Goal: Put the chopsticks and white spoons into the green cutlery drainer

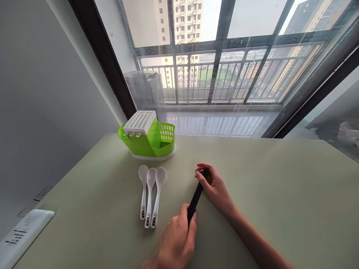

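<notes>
A slim black bundle that looks like chopsticks [197,195] slants above the table between my two hands. Its near end is gripped by my left hand [179,237], slightly blurred, with thumb and fingers closed on it. My right hand [211,183] curls its fingers round the far end. Left of the hands, three white spoons [151,177] lie side by side, bowls pointing away and printed labels on their handles. Behind the spoons stands a green utensil holder [143,144] with a white slotted top and an open basket section on its right.
The pale green table [266,179] reaches to a large glass door [218,119], with a railed balcony beyond. At the left front edge lies a white printed box-like object [25,231]. A grey wall [42,93] borders the table's left side.
</notes>
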A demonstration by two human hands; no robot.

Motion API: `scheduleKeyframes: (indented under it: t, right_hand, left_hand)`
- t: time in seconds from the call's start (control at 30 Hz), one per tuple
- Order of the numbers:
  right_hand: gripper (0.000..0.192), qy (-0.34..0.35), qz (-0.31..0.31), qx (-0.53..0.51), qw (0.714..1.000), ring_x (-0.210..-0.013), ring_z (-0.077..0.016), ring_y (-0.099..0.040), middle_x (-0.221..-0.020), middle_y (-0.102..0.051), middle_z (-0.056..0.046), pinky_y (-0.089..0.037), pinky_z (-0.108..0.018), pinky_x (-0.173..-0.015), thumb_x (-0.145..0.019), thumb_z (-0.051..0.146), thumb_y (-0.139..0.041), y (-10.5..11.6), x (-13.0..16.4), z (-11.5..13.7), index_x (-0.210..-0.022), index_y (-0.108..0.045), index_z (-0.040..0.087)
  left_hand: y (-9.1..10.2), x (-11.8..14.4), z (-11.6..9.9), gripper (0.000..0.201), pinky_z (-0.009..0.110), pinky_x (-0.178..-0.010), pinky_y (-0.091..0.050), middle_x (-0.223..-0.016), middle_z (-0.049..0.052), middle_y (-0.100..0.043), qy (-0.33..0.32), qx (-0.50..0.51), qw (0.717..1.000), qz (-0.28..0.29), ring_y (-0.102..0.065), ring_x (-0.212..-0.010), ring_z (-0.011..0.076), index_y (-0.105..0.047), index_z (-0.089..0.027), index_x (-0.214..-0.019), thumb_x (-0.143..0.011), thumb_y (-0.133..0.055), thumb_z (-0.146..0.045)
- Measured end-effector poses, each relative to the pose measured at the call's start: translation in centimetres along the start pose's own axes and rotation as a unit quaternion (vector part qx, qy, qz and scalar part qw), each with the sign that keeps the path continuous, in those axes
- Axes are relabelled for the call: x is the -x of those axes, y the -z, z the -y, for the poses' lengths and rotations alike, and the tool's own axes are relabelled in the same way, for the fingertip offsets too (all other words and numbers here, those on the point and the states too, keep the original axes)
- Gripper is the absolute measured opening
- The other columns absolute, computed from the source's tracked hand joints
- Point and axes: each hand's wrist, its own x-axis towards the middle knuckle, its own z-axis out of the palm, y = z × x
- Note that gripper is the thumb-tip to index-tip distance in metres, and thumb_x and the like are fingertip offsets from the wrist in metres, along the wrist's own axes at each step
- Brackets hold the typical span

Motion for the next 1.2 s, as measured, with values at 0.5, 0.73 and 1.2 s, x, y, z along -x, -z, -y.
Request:
scheduleKeyframes:
  t: [0.5, 0.73, 1.2]
  right_hand:
    - [0.027, 0.057, -0.038, 0.171, 0.983, -0.089, -0.0211, -0.062, -0.114, -0.060, -0.009, -0.050, -0.037, -0.081, -0.101, 0.027, -0.038, -0.4, 0.4, -0.3, -0.110, -0.063, 0.023]
    - [0.026, 0.093, -0.045, 0.277, 0.955, -0.109, -0.0293, -0.053, -0.111, -0.063, -0.010, -0.046, -0.048, -0.097, -0.093, 0.014, -0.043, -0.8, 0.7, -1.2, -0.104, -0.065, 0.024]
    - [0.023, 0.097, -0.060, 0.231, 0.966, -0.110, -0.0278, -0.056, -0.112, -0.066, -0.009, -0.047, -0.048, -0.098, -0.095, 0.018, -0.044, -0.5, 0.5, -0.8, -0.108, -0.061, 0.024]
  left_hand:
    - [-1.5, -1.0, -2.0, 0.028, 0.041, -0.078, -0.059, -0.105, 0.013, -0.072, -0.061, -0.335, 0.938, -0.058, -0.073, -0.096, 0.0308, -0.066, -0.014, -0.109, -0.096, -0.042, -0.007]
    - [-2.3, -1.5, -1.6, 0.025, 0.035, -0.068, -0.056, -0.102, 0.013, -0.072, -0.049, -0.372, 0.922, -0.100, -0.074, -0.091, 0.0300, -0.067, -0.014, -0.110, -0.100, -0.045, -0.013]
    - [0.1, -1.5, 0.1, 0.033, 0.041, -0.079, -0.057, -0.110, 0.011, -0.069, -0.130, -0.297, 0.926, -0.195, -0.070, -0.095, 0.0291, -0.060, -0.017, -0.122, -0.098, -0.062, -0.041]
